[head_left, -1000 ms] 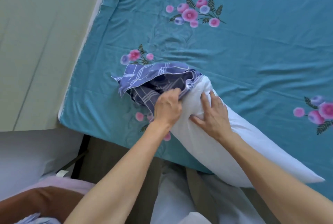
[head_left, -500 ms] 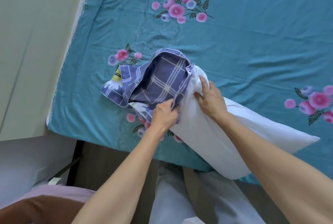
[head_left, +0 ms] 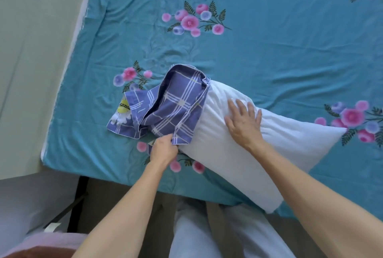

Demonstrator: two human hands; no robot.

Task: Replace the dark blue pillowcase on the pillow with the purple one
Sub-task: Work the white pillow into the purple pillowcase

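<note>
The purple pillowcase [head_left: 176,110], mid-frame on the bed [head_left: 269,50], caps one end of the white pillow [head_left: 238,154]; the left hand [head_left: 163,149] pinches its hem to draw it on, while the flat, spread right hand [head_left: 244,123] steadies the pillow.

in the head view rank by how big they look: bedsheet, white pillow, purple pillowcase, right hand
1. teal floral bedsheet
2. white pillow
3. purple plaid pillowcase, bunched up, so it looks smaller than it is
4. right hand
</note>
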